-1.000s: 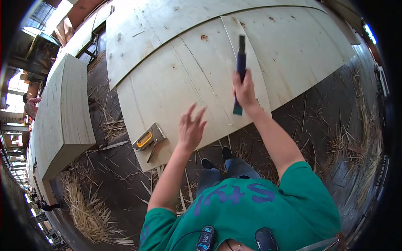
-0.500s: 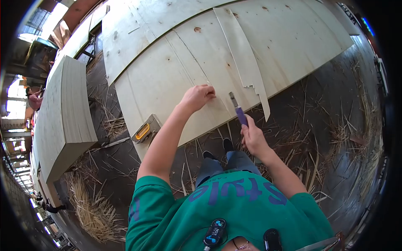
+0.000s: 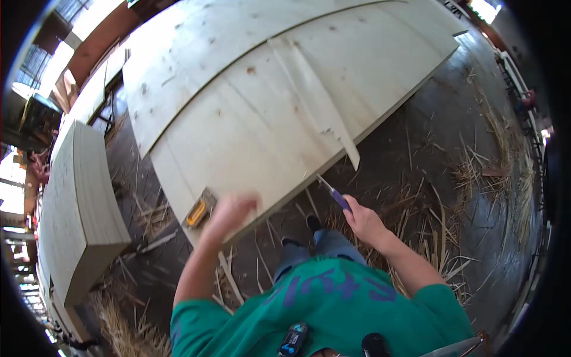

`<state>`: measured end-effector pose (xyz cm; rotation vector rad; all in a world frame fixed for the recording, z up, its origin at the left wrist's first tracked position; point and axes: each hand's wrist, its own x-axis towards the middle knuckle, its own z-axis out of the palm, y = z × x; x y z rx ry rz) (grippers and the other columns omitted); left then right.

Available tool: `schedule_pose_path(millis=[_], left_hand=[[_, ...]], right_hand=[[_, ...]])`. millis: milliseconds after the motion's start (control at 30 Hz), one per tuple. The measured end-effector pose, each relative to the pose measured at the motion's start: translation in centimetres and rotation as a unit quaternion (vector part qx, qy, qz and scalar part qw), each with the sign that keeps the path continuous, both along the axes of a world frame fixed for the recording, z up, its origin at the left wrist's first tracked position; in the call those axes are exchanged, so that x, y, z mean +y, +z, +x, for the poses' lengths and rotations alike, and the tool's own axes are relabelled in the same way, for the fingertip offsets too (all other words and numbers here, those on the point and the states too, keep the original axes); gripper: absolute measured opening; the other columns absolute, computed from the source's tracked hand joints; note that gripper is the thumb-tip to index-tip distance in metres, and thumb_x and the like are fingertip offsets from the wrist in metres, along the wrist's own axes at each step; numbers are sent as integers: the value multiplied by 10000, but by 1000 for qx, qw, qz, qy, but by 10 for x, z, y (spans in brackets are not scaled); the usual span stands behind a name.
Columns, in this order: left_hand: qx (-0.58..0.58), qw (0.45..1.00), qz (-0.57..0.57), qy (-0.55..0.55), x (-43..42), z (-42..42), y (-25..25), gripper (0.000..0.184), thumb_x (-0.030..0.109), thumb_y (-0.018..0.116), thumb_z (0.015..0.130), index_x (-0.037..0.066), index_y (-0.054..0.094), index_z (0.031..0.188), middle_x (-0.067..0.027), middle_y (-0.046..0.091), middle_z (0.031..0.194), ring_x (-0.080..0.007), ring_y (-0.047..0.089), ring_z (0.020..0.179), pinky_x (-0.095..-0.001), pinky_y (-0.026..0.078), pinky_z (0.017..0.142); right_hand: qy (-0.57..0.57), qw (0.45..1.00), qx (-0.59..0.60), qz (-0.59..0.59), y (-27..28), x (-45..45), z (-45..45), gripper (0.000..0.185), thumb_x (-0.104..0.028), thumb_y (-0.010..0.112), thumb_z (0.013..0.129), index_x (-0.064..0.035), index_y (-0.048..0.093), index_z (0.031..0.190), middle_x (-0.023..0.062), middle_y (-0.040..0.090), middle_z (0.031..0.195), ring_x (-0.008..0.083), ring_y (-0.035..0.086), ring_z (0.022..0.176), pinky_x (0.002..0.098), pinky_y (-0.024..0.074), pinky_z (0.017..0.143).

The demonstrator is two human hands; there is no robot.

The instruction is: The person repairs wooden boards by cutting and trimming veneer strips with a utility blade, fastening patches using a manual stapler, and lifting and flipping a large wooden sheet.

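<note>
My right hand point(image 3: 364, 221) grips the purple handle of a utility knife point(image 3: 338, 196). The knife's metal blade points up and left, close to the near edge of a large pale wood sheet point(image 3: 196, 128). Over the near left part of that sheet hangs my left hand point(image 3: 237, 209), smeared by motion, so its fingers cannot be made out. Beside it, near the left corner, lies a staple gun point(image 3: 199, 211) with a yellow-orange handle. A long narrow veneer strip point(image 3: 318, 98) with a ragged notch rests across the sheet, its tip jutting past the near edge.
To the left stands a tall stack of wood sheets point(image 3: 89, 190). Wood splinters point(image 3: 440, 238) litter the dark floor, with a heap of scraps point(image 3: 128, 324) at lower left. Another person point(image 3: 39, 165) is at the far left.
My left hand has swung left and toward me, near the staple gun. The knife has come down to the sheet's near edge. The dark split in the sheet's surface no longer shows clearly.
</note>
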<state>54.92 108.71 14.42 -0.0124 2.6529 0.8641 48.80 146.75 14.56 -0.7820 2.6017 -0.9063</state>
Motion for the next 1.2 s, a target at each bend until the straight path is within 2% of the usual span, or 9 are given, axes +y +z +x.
schedule_pose_path(millis=[33,133,233,333,467,600,767,900,1200], left_hand=[[-63,969,-55,-232,11,33,12,295,120,559,857,146,704,1113,-105,702,1106,-270,656,1034,-371,511,908],[-256,933,236,-88,-8,90,15,584,91,630,877,154,479,1438,-126,563,1342,-266,545,1205,-384,433,1024],[223,939,-112,238,-27,81,-19,641,193,650,894,93,381,1467,-184,478,1381,-343,467,1277,-436,401,1055],[268,887,-325,191,-31,98,-76,718,304,701,852,69,353,1435,-207,446,1355,-419,406,1284,-475,357,1069],[216,900,-221,308,-50,118,-80,661,353,732,810,77,442,1337,-167,501,1280,-353,451,1248,-466,356,1054],[99,953,-175,227,-95,143,-44,417,311,732,778,80,550,1074,-130,600,1060,-333,584,1015,-448,459,863],[5,990,-128,65,-131,233,-33,345,283,729,680,95,625,950,-161,608,995,-374,613,950,-469,530,809],[-103,970,164,150,-205,349,-72,307,247,674,718,54,582,938,-171,591,945,-357,606,926,-442,495,821],[-65,909,178,372,-469,395,-81,250,183,613,730,6,556,897,-149,569,881,-262,585,771,-376,472,709]], right_hand=[[-29,999,35,-7,6,5,-15,334,-156,567,927,-64,444,1225,228,654,807,447,644,744,540,522,654],[-117,981,151,-34,23,-2,-74,255,-116,637,845,-61,504,1056,193,637,884,427,639,775,512,526,678],[-138,971,188,53,4,-41,-173,228,-184,594,891,-48,495,1044,198,615,971,420,634,845,506,524,734],[-146,956,149,207,-5,-79,-221,466,-356,675,875,-12,487,1127,202,646,998,380,656,935,472,523,823],[-110,963,49,240,-24,-81,-237,780,-565,810,685,6,559,1154,229,679,1054,353,667,1006,433,523,864],[-179,969,-170,-7,-38,-73,-222,537,-315,779,768,34,648,1153,135,709,943,235,666,860,372,515,795],[-294,832,-283,-376,-51,-116,-110,395,-240,679,906,8,605,1204,69,670,976,189,635,877,348,509,775],[-365,793,-341,-349,-88,-201,-13,366,-251,721,886,-6,608,1133,51,652,918,184,637,851,376,519,728],[-328,703,-374,-507,-111,-554,52,278,-149,717,884,-55,611,1123,38,663,941,193,644,864,363,531,776]])
